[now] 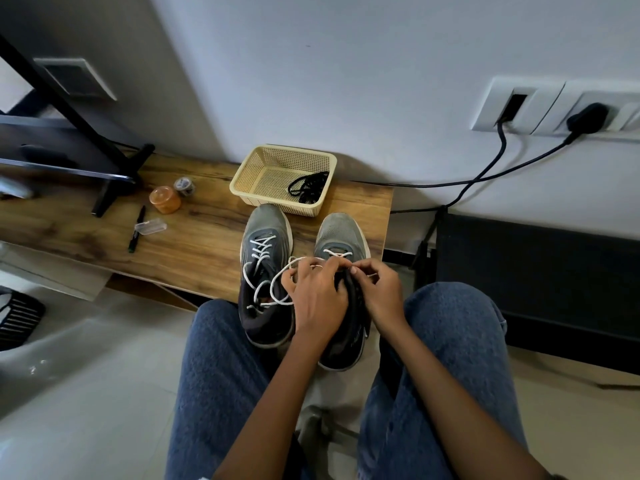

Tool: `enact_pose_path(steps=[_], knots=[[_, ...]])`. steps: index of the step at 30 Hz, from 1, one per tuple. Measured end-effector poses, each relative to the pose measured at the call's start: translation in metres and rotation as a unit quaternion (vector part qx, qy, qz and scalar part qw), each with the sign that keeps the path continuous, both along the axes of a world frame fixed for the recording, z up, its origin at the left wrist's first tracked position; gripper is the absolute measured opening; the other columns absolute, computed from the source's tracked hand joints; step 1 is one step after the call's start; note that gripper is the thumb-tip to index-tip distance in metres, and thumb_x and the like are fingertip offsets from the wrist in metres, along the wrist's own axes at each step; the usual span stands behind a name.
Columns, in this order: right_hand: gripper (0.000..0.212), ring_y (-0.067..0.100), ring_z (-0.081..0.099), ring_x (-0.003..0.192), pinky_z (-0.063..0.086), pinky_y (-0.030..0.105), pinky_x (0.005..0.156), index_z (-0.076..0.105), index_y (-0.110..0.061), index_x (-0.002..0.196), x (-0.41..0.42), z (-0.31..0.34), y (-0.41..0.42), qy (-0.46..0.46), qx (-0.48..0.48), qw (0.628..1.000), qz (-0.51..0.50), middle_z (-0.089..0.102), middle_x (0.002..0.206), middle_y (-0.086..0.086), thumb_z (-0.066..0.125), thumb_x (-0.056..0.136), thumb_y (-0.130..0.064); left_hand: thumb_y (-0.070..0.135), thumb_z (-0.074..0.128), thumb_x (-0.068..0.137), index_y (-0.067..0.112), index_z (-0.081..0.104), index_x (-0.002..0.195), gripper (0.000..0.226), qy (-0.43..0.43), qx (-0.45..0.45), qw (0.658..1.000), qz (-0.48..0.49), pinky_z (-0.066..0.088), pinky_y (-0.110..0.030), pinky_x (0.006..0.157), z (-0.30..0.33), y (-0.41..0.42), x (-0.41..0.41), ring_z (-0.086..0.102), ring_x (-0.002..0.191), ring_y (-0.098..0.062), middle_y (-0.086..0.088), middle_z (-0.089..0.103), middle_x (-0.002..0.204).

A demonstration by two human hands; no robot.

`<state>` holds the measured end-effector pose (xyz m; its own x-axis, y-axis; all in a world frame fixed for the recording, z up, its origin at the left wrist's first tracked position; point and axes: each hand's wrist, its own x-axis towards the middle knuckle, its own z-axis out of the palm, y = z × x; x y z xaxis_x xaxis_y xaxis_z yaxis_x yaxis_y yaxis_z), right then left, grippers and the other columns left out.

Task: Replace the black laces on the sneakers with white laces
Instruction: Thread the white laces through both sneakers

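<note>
My left hand (pixel 317 292) and right hand (pixel 379 289), fingers curled, pinching white lace (pixel 277 282) over right sneaker (pixel 341 244). Left sneaker (pixel 265 244) beside it, white-laced, loose ends trailing. Both on wooden tabletop (pixel 194 237). Black laces (pixel 308 187) in beige basket (pixel 249 168) just behind toes.
</note>
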<state>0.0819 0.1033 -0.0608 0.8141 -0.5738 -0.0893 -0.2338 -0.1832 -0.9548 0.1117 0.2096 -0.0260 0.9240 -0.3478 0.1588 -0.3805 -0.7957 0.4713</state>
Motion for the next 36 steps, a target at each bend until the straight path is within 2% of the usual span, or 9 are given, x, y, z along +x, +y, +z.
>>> enact_pose_path(steps=[4,9,14,16,21,25,29,33,36], knots=[[0.008,0.012,0.06,0.077,0.044,0.021,0.066,0.065,-0.013,0.086,0.003,0.0,0.002,0.009,-0.025,1.0,0.009,0.066,0.082,-0.001,0.059,0.091,-0.015,0.023,0.051,0.09,0.028,0.064,0.105,0.021,-0.012,-0.03,0.998,0.052,0.02,-0.04,0.103,0.002,-0.005,-0.017,0.038,0.127,-0.016,0.008,0.057,0.126],[0.01,0.015,0.058,0.081,0.043,0.029,0.07,0.057,-0.019,0.086,0.001,0.004,0.003,0.015,-0.046,0.999,0.009,0.064,0.087,-0.001,0.054,0.093,-0.015,0.055,0.025,0.085,0.022,0.053,0.131,0.063,0.048,-0.013,0.999,-0.009,0.021,-0.037,0.116,0.0,0.0,-0.023,0.028,0.141,-0.017,0.002,0.04,0.149],[0.013,0.018,0.065,0.072,0.054,0.042,0.068,0.046,-0.023,0.089,0.002,0.003,0.0,0.021,-0.012,0.999,-0.04,0.062,0.089,0.001,0.04,0.1,-0.018,0.05,0.029,0.089,0.021,0.057,0.122,0.052,0.018,0.017,1.0,-0.004,0.026,-0.04,0.115,-0.002,0.006,-0.023,0.032,0.14,-0.02,-0.001,0.041,0.148],[0.013,0.017,0.068,0.065,0.058,0.039,0.063,0.042,-0.02,0.092,0.002,0.008,-0.003,-0.011,0.065,0.995,-0.081,0.062,0.09,0.005,0.034,0.102,-0.018,0.052,0.027,0.088,0.021,0.058,0.12,0.054,0.025,0.024,0.999,0.004,0.024,-0.041,0.116,-0.002,0.007,-0.023,0.03,0.141,-0.019,-0.001,0.04,0.149],[0.007,0.013,0.067,0.066,0.055,0.032,0.062,0.044,-0.016,0.1,-0.002,0.018,-0.007,-0.074,0.037,0.984,-0.156,0.062,0.086,-0.003,0.037,0.102,-0.018,0.052,0.024,0.087,0.017,0.061,0.117,0.059,0.016,0.042,0.999,0.008,0.024,-0.043,0.116,0.0,0.005,-0.023,0.033,0.139,-0.021,-0.003,0.043,0.147],[0.015,0.01,0.066,0.079,0.055,0.028,0.072,0.052,-0.015,0.108,-0.003,0.014,-0.006,-0.041,0.1,0.992,-0.069,0.063,0.097,-0.001,0.055,0.095,-0.022,0.05,0.022,0.087,0.014,0.062,0.117,0.061,0.016,0.041,0.999,0.012,0.023,-0.042,0.116,0.0,0.007,-0.022,0.034,0.139,-0.022,-0.004,0.044,0.146],[0.011,0.006,0.063,0.085,0.048,0.02,0.076,0.063,-0.018,0.099,-0.002,0.008,0.0,-0.004,0.041,0.999,0.027,0.066,0.091,-0.005,0.064,0.089,-0.018,0.051,0.018,0.087,0.013,0.06,0.123,0.067,0.021,0.04,0.999,0.005,0.019,-0.041,0.117,0.003,0.006,-0.022,0.031,0.141,-0.021,-0.003,0.042,0.148],[0.003,0.013,0.064,0.082,0.049,0.027,0.075,0.068,-0.015,0.087,0.001,0.005,0.002,-0.016,-0.015,1.0,0.013,0.068,0.086,-0.001,0.065,0.087,-0.014,0.052,0.013,0.086,0.014,0.057,0.127,0.072,0.037,0.042,0.998,-0.003,0.013,-0.038,0.118,0.004,0.006,-0.023,0.026,0.143,-0.018,0.001,0.038,0.151],[0.012,0.003,0.062,0.072,0.048,0.018,0.066,0.059,-0.019,0.082,0.0,0.011,0.005,-0.034,-0.034,0.998,-0.032,0.063,0.077,-0.007,0.058,0.093,-0.014,0.046,0.021,0.094,0.015,0.053,0.131,0.058,0.047,0.06,0.997,-0.002,0.01,-0.038,0.118,0.007,0.007,-0.024,0.021,0.145,-0.017,0.002,0.034,0.153]])
